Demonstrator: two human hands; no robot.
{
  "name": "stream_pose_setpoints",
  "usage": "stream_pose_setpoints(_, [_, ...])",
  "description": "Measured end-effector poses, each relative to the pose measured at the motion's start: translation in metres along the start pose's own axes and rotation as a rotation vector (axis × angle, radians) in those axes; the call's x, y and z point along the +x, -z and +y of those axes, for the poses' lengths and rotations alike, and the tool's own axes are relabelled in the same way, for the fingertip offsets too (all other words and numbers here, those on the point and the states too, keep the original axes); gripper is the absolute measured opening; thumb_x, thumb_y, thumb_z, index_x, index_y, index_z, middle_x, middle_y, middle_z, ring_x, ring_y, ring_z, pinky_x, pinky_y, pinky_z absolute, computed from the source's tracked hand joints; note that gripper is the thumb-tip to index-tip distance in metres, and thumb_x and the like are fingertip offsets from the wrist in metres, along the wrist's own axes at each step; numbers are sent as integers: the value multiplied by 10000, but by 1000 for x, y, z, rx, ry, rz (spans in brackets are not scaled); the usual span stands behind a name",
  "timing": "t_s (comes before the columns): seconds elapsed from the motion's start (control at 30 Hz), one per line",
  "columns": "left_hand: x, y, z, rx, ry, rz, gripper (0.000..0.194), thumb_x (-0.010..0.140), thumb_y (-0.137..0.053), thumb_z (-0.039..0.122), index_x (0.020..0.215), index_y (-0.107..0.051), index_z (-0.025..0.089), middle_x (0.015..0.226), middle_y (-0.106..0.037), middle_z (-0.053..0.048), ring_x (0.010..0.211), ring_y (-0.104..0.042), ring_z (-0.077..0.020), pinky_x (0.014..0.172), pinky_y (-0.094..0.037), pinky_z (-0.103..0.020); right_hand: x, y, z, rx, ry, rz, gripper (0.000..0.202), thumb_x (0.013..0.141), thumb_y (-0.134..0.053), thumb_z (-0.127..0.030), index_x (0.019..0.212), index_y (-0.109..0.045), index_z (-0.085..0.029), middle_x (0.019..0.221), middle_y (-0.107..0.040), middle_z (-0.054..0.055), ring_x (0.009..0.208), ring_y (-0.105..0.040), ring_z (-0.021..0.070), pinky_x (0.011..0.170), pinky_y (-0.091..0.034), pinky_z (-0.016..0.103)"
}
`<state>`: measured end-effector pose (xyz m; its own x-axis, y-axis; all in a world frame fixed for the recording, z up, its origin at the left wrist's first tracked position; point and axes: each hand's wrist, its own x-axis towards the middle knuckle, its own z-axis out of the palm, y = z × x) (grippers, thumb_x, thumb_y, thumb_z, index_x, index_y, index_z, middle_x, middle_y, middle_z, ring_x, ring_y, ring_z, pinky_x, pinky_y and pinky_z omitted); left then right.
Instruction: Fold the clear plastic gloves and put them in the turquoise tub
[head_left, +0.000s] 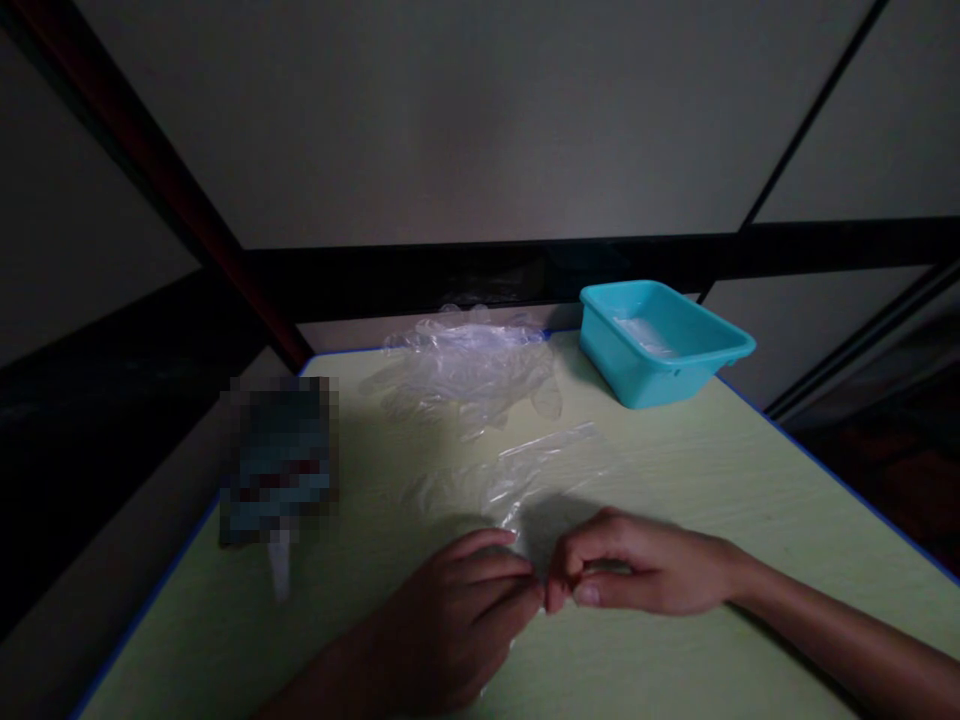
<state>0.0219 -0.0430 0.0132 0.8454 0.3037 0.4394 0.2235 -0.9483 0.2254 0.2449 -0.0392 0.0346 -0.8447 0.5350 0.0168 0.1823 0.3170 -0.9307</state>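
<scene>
A thin clear plastic glove (525, 470) lies on the table in front of me, its near part partly covered by my hands. My left hand (469, 610) rests palm down over it, fingers drawn together and tips closed on the plastic's near edge. Fingertip to fingertip with it is my right hand (637, 565), thumb and fingers curled in a pinch at the same edge. How much film is between the fingers is hidden. Farther back spreads a loose pile of clear plastic gloves (480, 370).
A turquoise plastic basin (667, 345) stands at the back right, with something whitish and clear inside. At the left lies a blurred-out dark packet (277, 460) with a pale strip (280, 565) below it. The pale green table (750, 500) has a blue edge and meets a panelled wall.
</scene>
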Motion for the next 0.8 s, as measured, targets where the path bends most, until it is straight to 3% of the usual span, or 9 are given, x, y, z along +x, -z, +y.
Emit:
stream_pose_setpoints(0.3, [-1,0,-1,9,-24,-5,310,750,-373,36,997,-545,108,860,-680,-69,801,-618,-157,898,-429,-341,-9,13,2,82,-114,-80,254,898,-442,-271,908,-623,-93,843,-642,73,774,-577,119,681,-439,236])
stream_pose_setpoints(0.47, [0,4,-1,80,-28,189,290,778,-380,30,1003,-547,104,857,-686,-72,831,-623,-154,894,-443,-320,-15,22,6,-20,-33,122,187,869,-497,-256,842,-602,-104,842,-664,83,771,-601,139,668,-453,259])
stream_pose_setpoints(0.53, [-2,5,-4,123,38,276,311,778,-391,19,1045,-529,98,873,-683,-77,838,-627,-147,918,-430,-321,-18,29,8,-97,13,226,130,868,-495,-218,873,-581,-121,919,-656,86,840,-598,148,715,-458,281])
stream_pose_setpoints(0.63, [-6,7,-11,221,197,317,327,791,-432,25,1107,-488,90,836,-685,-67,745,-644,-134,926,-429,-348,-23,39,12,-208,38,320,117,879,-467,-192,895,-569,-134,977,-640,95,910,-589,162,764,-456,309])
stream_pose_setpoints(0.8, [-7,8,-20,338,325,294,355,813,-429,87,1168,-435,98,867,-684,-75,694,-652,-149,904,-444,-405,-26,44,19,-311,6,297,171,897,-424,-202,910,-580,-132,909,-654,96,923,-595,180,774,-458,317])
